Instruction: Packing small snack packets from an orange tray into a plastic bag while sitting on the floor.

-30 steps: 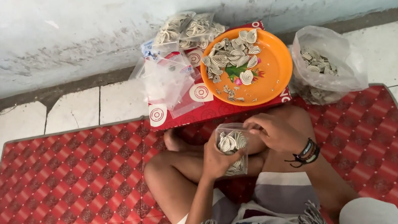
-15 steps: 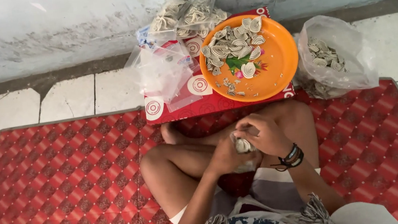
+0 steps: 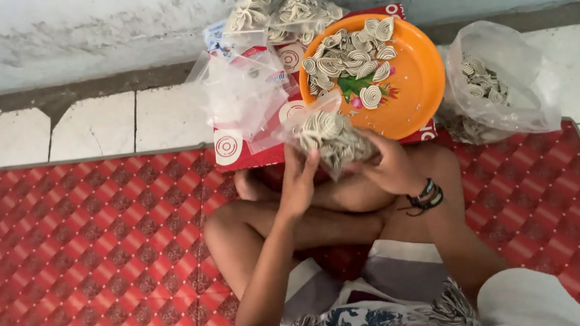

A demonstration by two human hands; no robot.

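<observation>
Now a small clear bag of pale spiral crackers (image 3: 331,139), lower in the lap a moment ago, is held raised in both hands, left hand (image 3: 299,180) and right hand (image 3: 388,166) clasped around it, just near the orange plate (image 3: 417,85).

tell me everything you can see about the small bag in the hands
The small bag is clear thin plastic, packed full of pale spiral-shaped snacks. It is held up above the crossed legs, just in front of the orange plate. The left hand grips its left side and the right hand its right, fingers pressed into the plastic. Its top looks gathered.
</observation>
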